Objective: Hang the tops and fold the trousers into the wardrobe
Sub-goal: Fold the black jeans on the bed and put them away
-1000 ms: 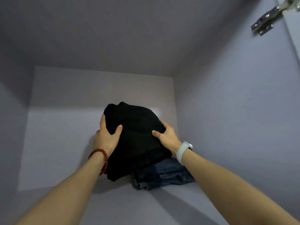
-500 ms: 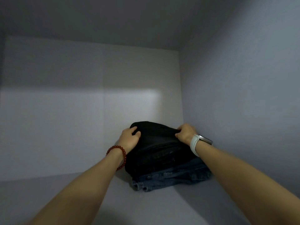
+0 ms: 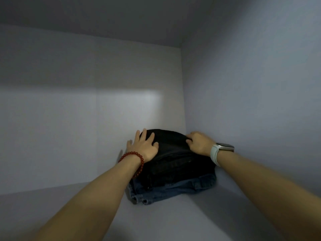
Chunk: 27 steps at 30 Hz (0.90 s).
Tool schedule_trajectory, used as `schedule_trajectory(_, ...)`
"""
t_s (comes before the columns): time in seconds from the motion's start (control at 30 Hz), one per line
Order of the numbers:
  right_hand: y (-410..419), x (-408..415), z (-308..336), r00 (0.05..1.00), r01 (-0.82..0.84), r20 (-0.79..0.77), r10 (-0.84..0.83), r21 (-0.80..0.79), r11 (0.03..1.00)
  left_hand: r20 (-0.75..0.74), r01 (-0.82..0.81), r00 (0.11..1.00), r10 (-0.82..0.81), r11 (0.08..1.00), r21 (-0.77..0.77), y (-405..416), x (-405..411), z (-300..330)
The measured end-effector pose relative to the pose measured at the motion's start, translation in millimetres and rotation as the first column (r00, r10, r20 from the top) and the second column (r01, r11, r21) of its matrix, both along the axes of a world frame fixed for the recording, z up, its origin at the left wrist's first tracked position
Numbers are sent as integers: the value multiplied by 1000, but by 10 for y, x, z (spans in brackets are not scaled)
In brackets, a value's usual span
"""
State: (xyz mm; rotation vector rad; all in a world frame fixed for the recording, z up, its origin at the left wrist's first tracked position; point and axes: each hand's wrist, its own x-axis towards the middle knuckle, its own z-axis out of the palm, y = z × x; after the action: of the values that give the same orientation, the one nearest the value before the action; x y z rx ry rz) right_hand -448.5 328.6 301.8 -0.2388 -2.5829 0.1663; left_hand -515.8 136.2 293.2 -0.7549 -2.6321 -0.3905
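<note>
My left hand (image 3: 144, 146) lies flat with fingers spread on the left edge of the folded black trousers (image 3: 175, 159), just pressing, not gripping. My right hand (image 3: 199, 143) is curled at the far right edge, pinching the black fabric between thumb and fingers. Red bead bracelet (image 3: 133, 159) on the left wrist, white watch (image 3: 220, 150) on the right. The black trousers sit on top of folded blue jeans (image 3: 173, 190) — both stacked on the wardrobe shelf (image 3: 156, 220), pushed into the back right corner where the back panel (image 3: 69, 119) meets the side wall (image 3: 251, 93).
</note>
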Motion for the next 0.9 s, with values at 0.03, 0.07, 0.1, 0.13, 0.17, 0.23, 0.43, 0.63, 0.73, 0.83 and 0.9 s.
schedule_trajectory(0.03, -11, -1, -24, 996, -73, 40, 74, -27, 997, 19, -16, 1000, 16, 1000, -25, 18, -49, -40)
schedule_trajectory(0.07, -17, -14, -58, 987, -110, 108, 114, -43, 993, 36, -21, 999, 22, 999, -49, 42, -93, -71)
schedule_trajectory(0.1, -26, -39, -125, 973, -108, 199, 115, -46, 993, 56, -27, 998, 32, 996, -86, 45, -138, -113)
schedule_trajectory(0.13, -17, -58, -205, 956, -82, 279, 90, -38, 996, 77, -33, 996, 43, 991, -127, 60, -176, -154)
schedule_trajectory(0.17, -14, -73, -277, 943, -60, 325, 66, -31, 998, 99, -39, 993, 56, 985, -166, 67, -208, -185)
schedule_trajectory(0.23, -1, -68, -386, 935, -40, 349, 53, -45, 998, 146, -48, 986, 82, 974, -223, 76, -199, -230)
schedule_trajectory(0.43, -88, 86, -286, 972, -2, 236, -2, 18, 1000, -45, -124, 992, 116, 942, -311, -46, 33, -74)
schedule_trajectory(0.63, -553, 890, 106, 982, -99, -147, 118, 127, 987, -441, -156, 897, 46, 964, -218, -496, 763, 419)
schedule_trajectory(0.73, -882, 1285, 19, 932, -181, -299, 205, 106, 978, -520, -130, 854, 29, 979, -159, -776, 1247, 428)
schedule_trajectory(0.83, -1207, 1642, -80, 842, -373, -423, 334, -11, 928, -575, -38, 817, 46, 999, 27, -1050, 1768, 330)
schedule_trajectory(0.9, -1361, 1862, -113, 797, -465, -485, 359, -113, 878, -565, 11, 823, 64, 992, 127, -1190, 2088, 237)
